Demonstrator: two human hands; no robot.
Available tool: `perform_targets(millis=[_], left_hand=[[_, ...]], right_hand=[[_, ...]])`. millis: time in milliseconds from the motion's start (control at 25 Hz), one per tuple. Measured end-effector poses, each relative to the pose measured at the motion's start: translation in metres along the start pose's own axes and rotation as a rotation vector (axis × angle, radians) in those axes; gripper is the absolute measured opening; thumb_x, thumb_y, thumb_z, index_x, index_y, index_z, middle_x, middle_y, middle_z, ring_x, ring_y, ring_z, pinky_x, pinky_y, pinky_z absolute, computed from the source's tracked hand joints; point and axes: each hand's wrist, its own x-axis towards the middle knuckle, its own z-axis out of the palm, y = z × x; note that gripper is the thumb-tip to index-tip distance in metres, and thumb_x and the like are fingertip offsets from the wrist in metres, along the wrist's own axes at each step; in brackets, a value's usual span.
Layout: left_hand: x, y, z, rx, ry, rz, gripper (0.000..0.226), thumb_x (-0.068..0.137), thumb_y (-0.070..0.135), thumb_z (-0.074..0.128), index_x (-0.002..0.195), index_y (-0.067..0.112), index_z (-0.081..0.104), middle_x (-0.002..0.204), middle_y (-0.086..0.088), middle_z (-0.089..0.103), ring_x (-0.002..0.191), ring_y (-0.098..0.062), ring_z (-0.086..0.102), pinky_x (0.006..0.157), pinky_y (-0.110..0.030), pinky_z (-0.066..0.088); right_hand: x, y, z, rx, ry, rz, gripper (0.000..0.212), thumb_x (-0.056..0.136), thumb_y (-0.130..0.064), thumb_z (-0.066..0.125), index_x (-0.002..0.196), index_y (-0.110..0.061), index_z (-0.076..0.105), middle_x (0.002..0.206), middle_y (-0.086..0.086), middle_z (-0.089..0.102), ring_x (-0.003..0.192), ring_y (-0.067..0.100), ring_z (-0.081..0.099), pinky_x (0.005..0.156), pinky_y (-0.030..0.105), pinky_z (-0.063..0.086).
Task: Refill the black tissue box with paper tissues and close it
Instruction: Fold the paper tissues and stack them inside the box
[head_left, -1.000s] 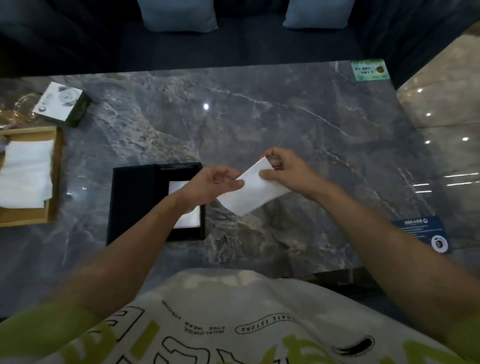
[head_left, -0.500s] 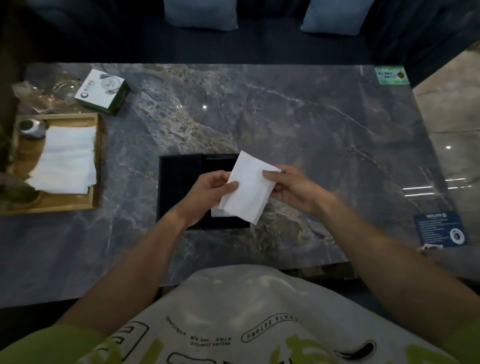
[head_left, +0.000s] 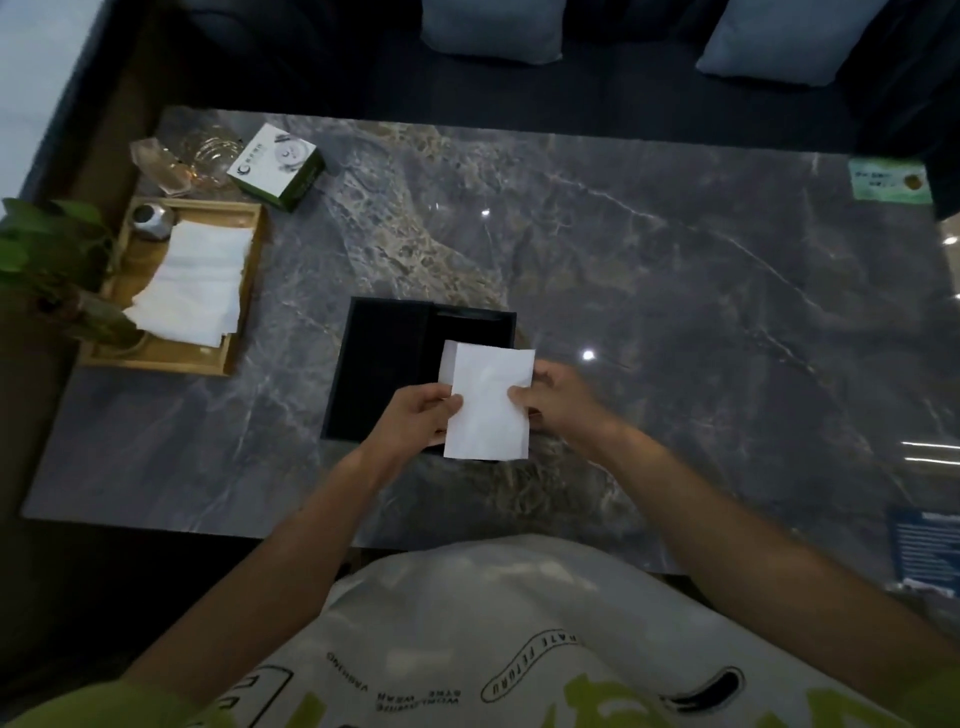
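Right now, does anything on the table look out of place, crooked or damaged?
Only the loose tissues in the wooden tray look untidy: the pile lies crooked, and its sheets are uneven at the edges. The black tissue box is open, and nothing looks spilled or broken.

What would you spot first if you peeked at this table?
The bright white tissue, pinched by the left hand and right hand, held over the open black tissue box on the grey marble table. Next, the pile of tissues lying in the wooden tray at the table's left end.
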Motion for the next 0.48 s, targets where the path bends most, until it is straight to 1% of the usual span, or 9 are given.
perform_targets(millis=[80, 160, 240, 320, 400, 440, 480], left_hand=[[-0.002, -0.004, 0.000, 0.018, 0.069, -0.005, 0.009, 0.094, 0.011, 0.059, 0.088, 0.011, 0.066, 0.086, -0.006, 0.070, 0.076, -0.015, 0.070, 0.064, -0.023, 0.058], [-0.002, -0.004, -0.002, 0.039, 0.111, -0.003, 0.008, 0.092, 0.010, 0.062, 0.085, 0.011, 0.065, 0.083, -0.006, 0.069, 0.075, -0.015, 0.069, 0.061, -0.022, 0.058], [0.000, -0.003, -0.006, 0.082, 0.126, 0.015, 0.005, 0.090, 0.012, 0.064, 0.086, 0.012, 0.066, 0.083, -0.004, 0.070, 0.076, -0.015, 0.070, 0.063, -0.023, 0.058], [0.008, -0.004, -0.014, 0.152, 0.143, 0.023, 0.003, 0.089, 0.016, 0.067, 0.087, 0.014, 0.066, 0.084, -0.005, 0.069, 0.082, -0.020, 0.070, 0.069, -0.031, 0.060], [0.017, -0.005, -0.023, 0.231, 0.143, 0.027, 0.008, 0.086, 0.021, 0.070, 0.089, 0.015, 0.066, 0.085, -0.007, 0.069, 0.086, -0.027, 0.071, 0.076, -0.042, 0.061], [0.020, -0.004, -0.026, 0.273, 0.146, 0.033, 0.010, 0.085, 0.023, 0.071, 0.091, 0.015, 0.066, 0.085, -0.007, 0.070, 0.087, -0.027, 0.071, 0.077, -0.045, 0.061], [0.024, -0.002, -0.029, 0.317, 0.157, 0.042, 0.013, 0.085, 0.024, 0.072, 0.092, 0.016, 0.066, 0.085, -0.006, 0.070, 0.086, -0.027, 0.071, 0.077, -0.046, 0.061]], right_hand=[[0.003, 0.001, 0.003, -0.002, -0.026, 0.000, 0.028, 0.092, 0.003, 0.056, 0.121, 0.001, 0.058, 0.111, 0.008, 0.064, 0.102, 0.024, 0.064, 0.085, 0.040, 0.055], [0.006, 0.002, 0.006, 0.006, -0.021, 0.030, 0.023, 0.091, 0.001, 0.060, 0.114, -0.002, 0.059, 0.108, 0.006, 0.065, 0.100, 0.024, 0.064, 0.082, 0.037, 0.056], [0.008, 0.004, 0.011, -0.008, 0.009, 0.018, 0.023, 0.088, 0.001, 0.063, 0.111, -0.002, 0.059, 0.106, 0.006, 0.064, 0.099, 0.025, 0.064, 0.078, 0.035, 0.056], [0.012, 0.006, 0.018, -0.027, 0.074, 0.009, 0.023, 0.087, 0.005, 0.063, 0.109, 0.003, 0.061, 0.102, 0.008, 0.064, 0.097, 0.026, 0.064, 0.078, 0.037, 0.056], [0.014, 0.008, 0.026, -0.041, 0.141, 0.018, 0.012, 0.086, 0.006, 0.063, 0.095, -0.003, 0.062, 0.091, 0.003, 0.065, 0.091, 0.025, 0.065, 0.072, 0.034, 0.057], [0.015, 0.009, 0.030, -0.055, 0.159, 0.018, 0.013, 0.086, 0.006, 0.063, 0.088, -0.008, 0.062, 0.087, 0.001, 0.065, 0.089, 0.025, 0.065, 0.070, 0.035, 0.058], [0.017, 0.010, 0.033, -0.067, 0.170, 0.015, 0.015, 0.085, 0.005, 0.063, 0.086, -0.010, 0.061, 0.085, 0.002, 0.065, 0.089, 0.027, 0.066, 0.072, 0.039, 0.058]])
